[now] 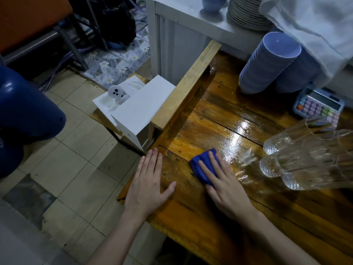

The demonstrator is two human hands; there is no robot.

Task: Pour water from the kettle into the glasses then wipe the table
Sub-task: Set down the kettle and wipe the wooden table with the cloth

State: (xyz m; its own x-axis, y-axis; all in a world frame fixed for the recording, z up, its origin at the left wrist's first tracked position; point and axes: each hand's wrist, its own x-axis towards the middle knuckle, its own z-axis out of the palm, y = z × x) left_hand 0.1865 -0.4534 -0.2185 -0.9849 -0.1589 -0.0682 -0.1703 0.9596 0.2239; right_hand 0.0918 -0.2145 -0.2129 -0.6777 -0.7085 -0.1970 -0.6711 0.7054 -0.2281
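A dark wooden table (219, 119) shines wet across its middle. My right hand (227, 190) lies flat with straight fingers on a folded blue cloth (205, 165), pressing it onto the wet boards. My left hand (149, 180) rests flat, fingers straight, on the table's left corner. Several clear patterned glasses (298, 155) stand at the right, close to the cloth. No kettle is in view.
Two stacks of blue cups (267, 66) and a pastel calculator (317, 106) sit at the back right. A raised wooden rail (187, 87) edges the table's left side, with white boxes (137, 109) beyond it. A white counter with stacked plates (246, 14) stands behind.
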